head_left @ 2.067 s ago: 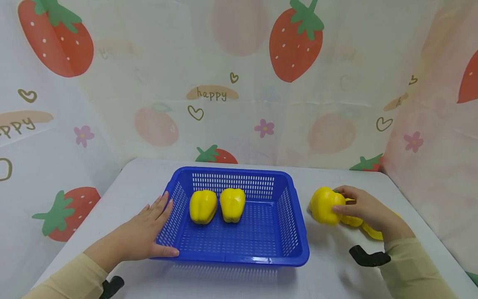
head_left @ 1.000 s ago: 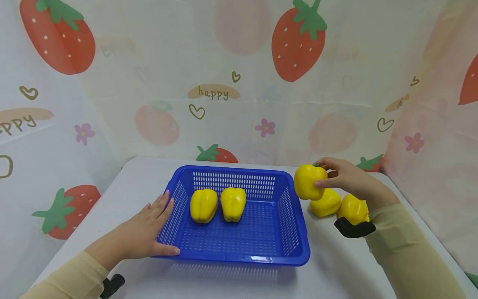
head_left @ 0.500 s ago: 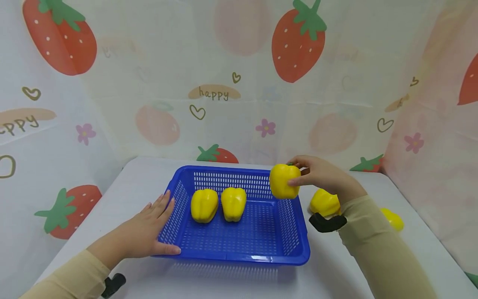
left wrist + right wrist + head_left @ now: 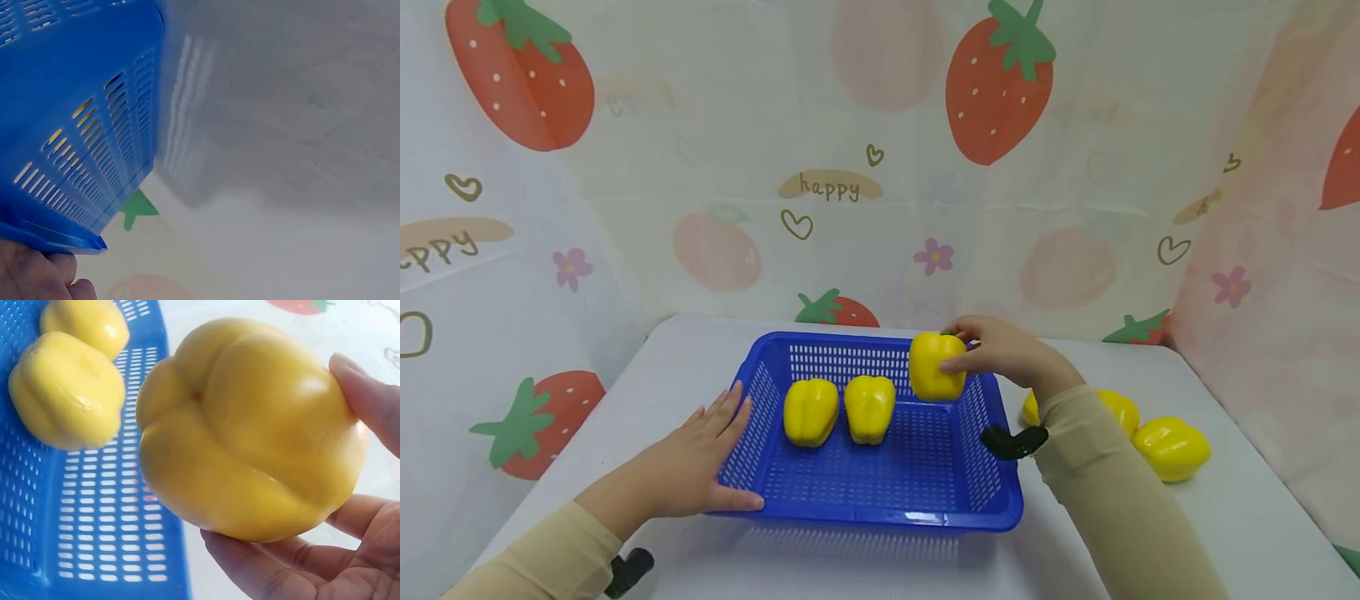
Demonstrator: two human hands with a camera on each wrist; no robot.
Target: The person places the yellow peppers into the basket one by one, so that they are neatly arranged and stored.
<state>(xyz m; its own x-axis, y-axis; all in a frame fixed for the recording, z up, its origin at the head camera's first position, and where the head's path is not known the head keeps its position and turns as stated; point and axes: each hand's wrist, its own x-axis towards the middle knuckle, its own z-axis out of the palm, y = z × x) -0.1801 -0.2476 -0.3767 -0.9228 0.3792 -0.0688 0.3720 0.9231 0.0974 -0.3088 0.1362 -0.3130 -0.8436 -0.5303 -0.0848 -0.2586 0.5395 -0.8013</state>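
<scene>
Thumb and fingers of my right hand (image 4: 1000, 354) grip a yellow bell pepper (image 4: 934, 371) over the back right part of a blue plastic basket (image 4: 857, 518). The right wrist view shows the pepper's lobed bottom, with fingers below it and the thumb (image 4: 369, 403) on the other side. Two more yellow bell peppers, one on the left (image 4: 810, 414) and one on the right (image 4: 869, 411), lie in the basket's left half. My left hand (image 4: 688, 467) rests on the basket's left rim, fingers straight, thumb at the front rim; in the left wrist view its fingertips (image 4: 37, 278) show beside the rim.
On the white table (image 4: 850, 571), right of the basket, lie a yellow bell pepper (image 4: 1172, 450), another (image 4: 1122, 410) partly behind my right sleeve, and a third (image 4: 1031, 410) mostly hidden. A strawberry-printed cloth (image 4: 880, 242) stands behind and at both sides.
My right hand has lifted the bell pepper from the table on the right and carried it left, over the basket's right rim. My left hand has stayed on the basket.
</scene>
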